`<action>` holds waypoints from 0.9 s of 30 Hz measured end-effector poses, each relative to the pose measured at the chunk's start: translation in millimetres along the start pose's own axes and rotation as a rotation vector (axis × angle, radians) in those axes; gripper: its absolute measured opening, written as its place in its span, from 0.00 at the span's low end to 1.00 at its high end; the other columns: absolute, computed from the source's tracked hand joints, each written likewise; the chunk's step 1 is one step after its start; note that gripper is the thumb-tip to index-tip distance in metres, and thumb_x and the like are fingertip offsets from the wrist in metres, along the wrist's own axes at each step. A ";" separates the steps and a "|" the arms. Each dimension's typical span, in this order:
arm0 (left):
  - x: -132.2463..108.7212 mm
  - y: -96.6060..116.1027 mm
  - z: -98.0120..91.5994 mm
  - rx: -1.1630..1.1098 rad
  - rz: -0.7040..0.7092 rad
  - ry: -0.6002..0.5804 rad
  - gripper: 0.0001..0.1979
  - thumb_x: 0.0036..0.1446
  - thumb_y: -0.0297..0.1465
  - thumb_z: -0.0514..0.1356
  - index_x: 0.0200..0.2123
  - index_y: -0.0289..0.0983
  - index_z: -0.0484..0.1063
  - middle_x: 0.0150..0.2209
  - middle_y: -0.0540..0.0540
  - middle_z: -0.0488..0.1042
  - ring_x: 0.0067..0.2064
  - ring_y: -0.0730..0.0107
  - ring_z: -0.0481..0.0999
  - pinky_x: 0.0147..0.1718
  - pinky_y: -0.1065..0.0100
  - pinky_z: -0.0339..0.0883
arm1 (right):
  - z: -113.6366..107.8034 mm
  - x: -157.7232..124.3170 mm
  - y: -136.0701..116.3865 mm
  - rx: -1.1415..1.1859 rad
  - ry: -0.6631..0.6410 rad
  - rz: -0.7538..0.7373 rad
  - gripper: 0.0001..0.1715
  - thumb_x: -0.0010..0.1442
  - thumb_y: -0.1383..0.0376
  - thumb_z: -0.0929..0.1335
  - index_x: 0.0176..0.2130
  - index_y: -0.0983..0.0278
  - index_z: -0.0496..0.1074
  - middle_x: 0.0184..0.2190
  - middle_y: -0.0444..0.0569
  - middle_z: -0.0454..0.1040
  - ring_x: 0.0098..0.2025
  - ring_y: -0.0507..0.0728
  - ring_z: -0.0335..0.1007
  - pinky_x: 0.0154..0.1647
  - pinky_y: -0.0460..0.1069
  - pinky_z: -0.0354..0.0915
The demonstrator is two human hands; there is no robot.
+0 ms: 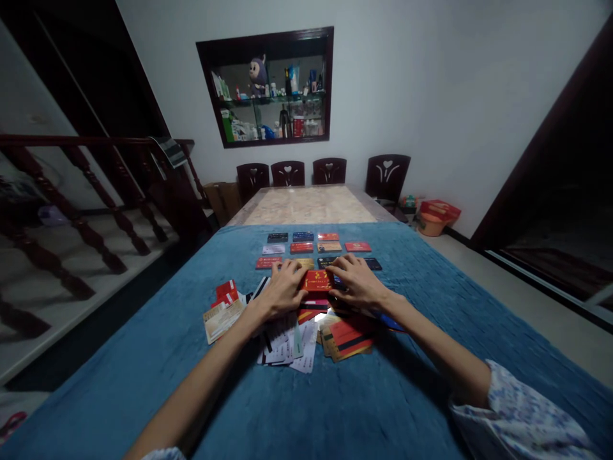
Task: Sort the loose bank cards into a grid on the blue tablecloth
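Between my two hands sits a red card with yellow print [317, 282], possibly a small stack. My left hand [286, 287] grips its left edge with curled fingers and thumb. At its right edge my right hand [358, 281] closes in the same way, and a dark, shiny card edge shows by those fingers. Loose cards lie under and around my wrists: white cards [304, 351], orange-red cards with a dark stripe [352, 335], a beige card [223, 319] and red cards [227, 291]. My fingers partly cover a gold card [305, 262] and a black card [327, 262].
Cards stand in rows beyond my hands, among them a blue card [303, 236], a red card [358, 246] and a lilac card [273, 249]. A blue cloth [191, 390] covers the table's near part. Chairs [329, 170] line the far end; an orange bin [431, 223] stands right.
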State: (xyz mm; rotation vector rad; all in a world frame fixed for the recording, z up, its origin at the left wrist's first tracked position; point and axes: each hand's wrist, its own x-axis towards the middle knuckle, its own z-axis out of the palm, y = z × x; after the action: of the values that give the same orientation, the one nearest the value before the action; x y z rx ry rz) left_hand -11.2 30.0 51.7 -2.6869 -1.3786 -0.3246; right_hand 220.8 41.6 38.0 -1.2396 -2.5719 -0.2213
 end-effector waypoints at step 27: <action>114.7 -29.3 4.6 0.144 0.082 -0.121 0.15 0.53 0.31 0.60 0.45 0.38 0.70 0.50 0.37 0.69 0.54 0.49 0.63 0.52 0.48 0.55 | 4.0 55.1 92.5 -0.034 -0.084 0.003 0.27 0.61 0.51 0.65 0.54 0.61 0.71 0.51 0.59 0.69 0.50 0.66 0.58 0.44 0.56 0.57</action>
State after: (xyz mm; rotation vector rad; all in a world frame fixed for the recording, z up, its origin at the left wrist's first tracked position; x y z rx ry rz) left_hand 30.6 138.6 74.1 -2.6723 -1.2642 -0.0537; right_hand 259.8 140.9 53.0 -1.2907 -2.6483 -0.2182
